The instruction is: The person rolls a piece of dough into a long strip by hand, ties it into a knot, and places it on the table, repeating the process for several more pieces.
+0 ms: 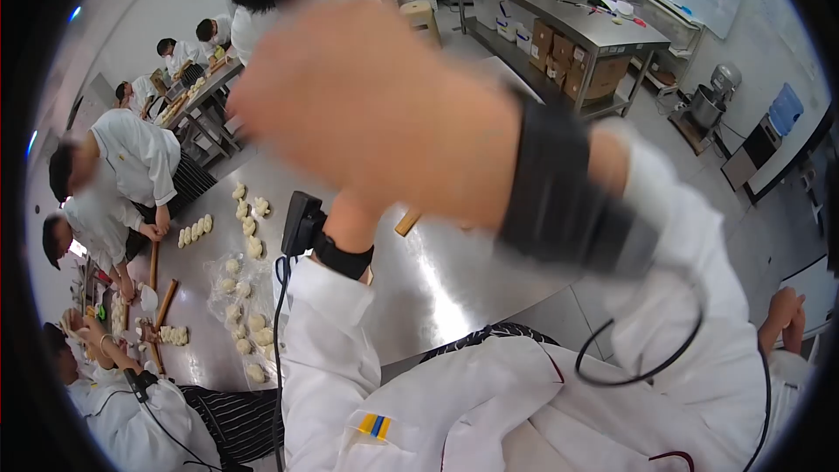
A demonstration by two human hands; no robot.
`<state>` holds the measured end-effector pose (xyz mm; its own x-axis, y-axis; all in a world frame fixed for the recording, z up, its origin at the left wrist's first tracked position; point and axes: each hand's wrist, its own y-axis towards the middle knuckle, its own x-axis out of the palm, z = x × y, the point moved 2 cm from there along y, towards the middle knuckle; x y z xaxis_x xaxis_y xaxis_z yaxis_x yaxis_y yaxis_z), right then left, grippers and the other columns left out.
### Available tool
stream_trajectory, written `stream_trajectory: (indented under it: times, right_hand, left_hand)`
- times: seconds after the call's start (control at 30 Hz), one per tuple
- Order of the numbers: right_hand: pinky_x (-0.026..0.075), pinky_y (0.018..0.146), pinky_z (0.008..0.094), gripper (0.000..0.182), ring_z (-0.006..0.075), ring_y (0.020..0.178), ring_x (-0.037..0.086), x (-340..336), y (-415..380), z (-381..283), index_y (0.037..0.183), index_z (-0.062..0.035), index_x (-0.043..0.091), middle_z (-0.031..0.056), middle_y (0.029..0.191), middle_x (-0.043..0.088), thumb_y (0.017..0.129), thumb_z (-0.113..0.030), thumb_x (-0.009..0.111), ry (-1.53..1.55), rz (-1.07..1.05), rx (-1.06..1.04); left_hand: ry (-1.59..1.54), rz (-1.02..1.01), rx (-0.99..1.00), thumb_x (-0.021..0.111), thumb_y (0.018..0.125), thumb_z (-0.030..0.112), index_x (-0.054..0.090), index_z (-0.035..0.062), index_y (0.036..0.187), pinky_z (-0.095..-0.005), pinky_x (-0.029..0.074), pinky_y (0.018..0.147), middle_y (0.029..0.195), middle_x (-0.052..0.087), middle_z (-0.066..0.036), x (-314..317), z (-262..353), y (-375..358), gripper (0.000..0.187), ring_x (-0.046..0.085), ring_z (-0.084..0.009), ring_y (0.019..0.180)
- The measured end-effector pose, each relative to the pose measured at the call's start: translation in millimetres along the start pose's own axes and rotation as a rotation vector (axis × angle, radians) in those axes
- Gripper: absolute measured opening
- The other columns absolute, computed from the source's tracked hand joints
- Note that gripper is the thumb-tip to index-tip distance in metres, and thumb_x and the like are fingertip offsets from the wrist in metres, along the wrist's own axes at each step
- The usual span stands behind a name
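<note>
My right hand (350, 92) is raised close to the camera, large and blurred, with a black band and device on its wrist; its fingers are smeared, and whether it holds anything cannot be made out. Behind it, my left wrist carries a black strap with a small black box (303, 223) and a cable; the left hand (357, 214) is mostly hidden behind the right one. Below them is the steel table (411, 280). A short wooden piece (407, 222) lies on it, partly covered by my right arm.
Dough pieces (248, 225) and more on plastic (233, 310) lie at the table's left. Several people in white stand along the left side, near wooden rolling pins (166, 301). Another steel table (603, 26) stands behind, a mixer (710, 105) at right. One person is close at far right.
</note>
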<state>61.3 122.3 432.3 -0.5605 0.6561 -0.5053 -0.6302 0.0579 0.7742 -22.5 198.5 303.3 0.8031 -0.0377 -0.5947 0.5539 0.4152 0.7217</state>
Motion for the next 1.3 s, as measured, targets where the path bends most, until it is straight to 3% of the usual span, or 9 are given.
stream_trajectory:
  times: [0.07, 0.2, 0.27, 0.37, 0.47, 0.57, 0.73, 1.03, 1.3]
  right_hand:
    - [0.042, 0.045, 0.0328, 0.021, 0.0173, 0.06, 0.061, 13.3, 2.1, -73.8, 0.079, -0.0016, 0.065, 0.0099, 0.077, 0.062, 0.068, -0.019, 0.063, -0.044, 0.032, 0.29]
    - [0.049, 0.064, 0.029, 0.028, 0.0196, 0.078, 0.063, 35.3, -45.8, -112.1, 0.105, -0.0016, 0.067, 0.0089, 0.089, 0.062, 0.08, -0.014, 0.065, 0.246, 0.322, 0.331]
    - [0.052, 0.072, 0.0335, 0.022, 0.0248, 0.085, 0.064, 46.3, -63.3, -105.1, 0.107, -0.0028, 0.067, 0.0111, 0.094, 0.062, 0.086, -0.005, 0.065, 0.807, 0.499, 0.35]
    - [0.051, 0.089, 0.0336, 0.021, 0.0254, 0.102, 0.063, 36.7, -94.1, -81.9, 0.114, -0.0023, 0.066, 0.0109, 0.103, 0.066, 0.093, -0.005, 0.062, 1.355, 0.382, 0.288]
    - [0.053, 0.074, 0.0304, 0.022, 0.0173, 0.085, 0.065, 35.2, -132.3, -55.8, 0.113, -0.0013, 0.063, 0.0086, 0.102, 0.067, 0.092, -0.007, 0.066, 1.636, 0.223, 0.587]
    - [0.053, 0.064, 0.0261, 0.026, 0.0134, 0.077, 0.065, 30.1, -138.4, -31.4, 0.112, -0.0026, 0.06, 0.0075, 0.095, 0.067, 0.09, -0.011, 0.07, 2.021, 0.135, 0.779]
    - [0.057, 0.076, 0.0268, 0.031, 0.0127, 0.089, 0.068, 24.7, -155.6, -21.4, 0.111, 0.0004, 0.064, 0.0063, 0.095, 0.069, 0.082, -0.001, 0.075, 1.724, 0.063, 0.951]
    - [0.054, 0.081, 0.026, 0.037, 0.0109, 0.088, 0.064, 17.6, -160.5, -47.8, 0.11, -0.0019, 0.055, 0.0056, 0.096, 0.064, 0.081, -0.001, 0.077, 1.484, 0.773, 1.147]
    - [0.051, 0.083, 0.0249, 0.039, 0.0124, 0.095, 0.064, 24.9, -164.9, -68.8, 0.123, 0.0025, 0.06, 0.0088, 0.113, 0.066, 0.09, -0.015, 0.071, 1.07, 0.46, 1.141]
  left_hand:
    - [-0.072, 0.422, 0.523, 0.056, 0.086, -0.016, 0.046, 0.005, 0.12, -0.0522, 0.039, 0.109, 0.115, 0.068, -0.021, -7.3, 3.6, 29.9, 0.042, 0.063, -0.0361, 0.116]
    - [-0.214, 0.582, 0.738, 0.062, 0.094, 0.009, 0.044, 0.0059, 0.12, -0.0597, 0.042, 0.105, 0.107, 0.067, -0.029, -37.4, 56.5, 48.8, 0.032, 0.068, -0.0395, 0.102]
    - [-0.381, 0.358, 0.825, 0.057, 0.099, 0.02, 0.046, 0.0068, 0.123, -0.0599, 0.046, 0.097, 0.106, 0.067, -0.028, -48.0, 73.8, 45.7, 0.03, 0.07, -0.0386, 0.096]
    - [-0.546, 0.189, 0.79, 0.07, 0.08, 0.005, 0.063, 0.0005, 0.1, -0.0495, 0.058, 0.076, 0.081, 0.069, -0.019, -52.5, 87.3, 43.9, 0.021, 0.07, -0.0309, 0.076]
    - [-0.502, -0.138, 0.666, 0.076, 0.084, 0.024, 0.064, 0.0083, 0.107, -0.0477, 0.055, 0.076, 0.092, 0.067, -0.017, -62.8, 87.5, 36.1, 0.03, 0.068, -0.0281, 0.078]
    - [-0.243, -0.371, 0.61, 0.082, 0.074, 0.017, 0.065, 0.0056, 0.088, -0.0385, 0.054, 0.069, 0.088, 0.062, -0.013, -66.6, 94.8, 35.6, 0.025, 0.064, -0.028, 0.075]
    - [0.088, -0.414, 0.521, 0.074, 0.068, 0.009, 0.058, 0.0073, 0.078, -0.0359, 0.047, 0.067, 0.099, 0.057, -0.011, -68.8, 93.5, 24.6, 0.02, 0.057, -0.0278, 0.08]
    - [0.023, -0.491, 0.277, 0.064, 0.061, 0.007, 0.067, 0.0056, 0.085, -0.0343, 0.044, 0.064, 0.091, 0.053, -0.012, -46.3, 74.2, -2.2, 0.025, 0.054, -0.0271, 0.076]
    - [-0.126, -0.541, 0.014, 0.061, 0.073, 0.008, 0.067, 0.0038, 0.093, -0.0376, 0.046, 0.07, 0.094, 0.054, -0.014, -15.5, 57.9, -21.6, 0.021, 0.056, -0.0302, 0.083]
